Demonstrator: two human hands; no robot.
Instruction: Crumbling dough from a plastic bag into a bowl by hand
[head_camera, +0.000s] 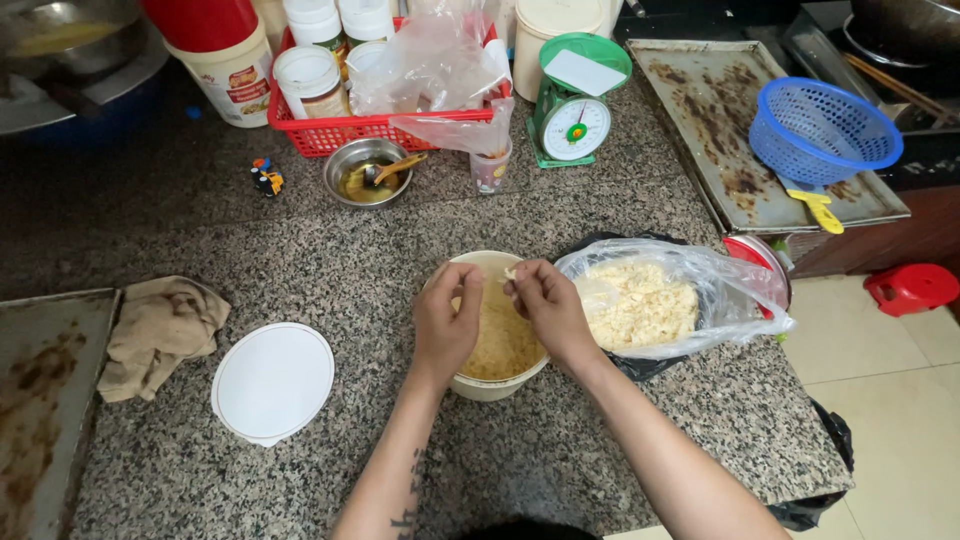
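Both my hands hover over a round cream tub (490, 385) filled with pale yellow shredded food (503, 340) on the speckled granite counter. My left hand (446, 318) curls over the tub's left rim. My right hand (546, 303) pinches a small pale piece (511, 273) between its fingertips above the tub. A clear plastic bag (668, 296) of the same pale shreds lies open just right of the tub. The tub's white lid (272, 380) rests flat on the counter to the left.
A crumpled beige cloth (158, 335) lies at the left beside a stained metal tray (40, 400). Behind are a steel bowl with a spoon (366, 172), a red basket of jars (345, 125), a green kitchen scale (574, 105), and a blue colander (822, 128) on another tray. The counter edge drops at the right.
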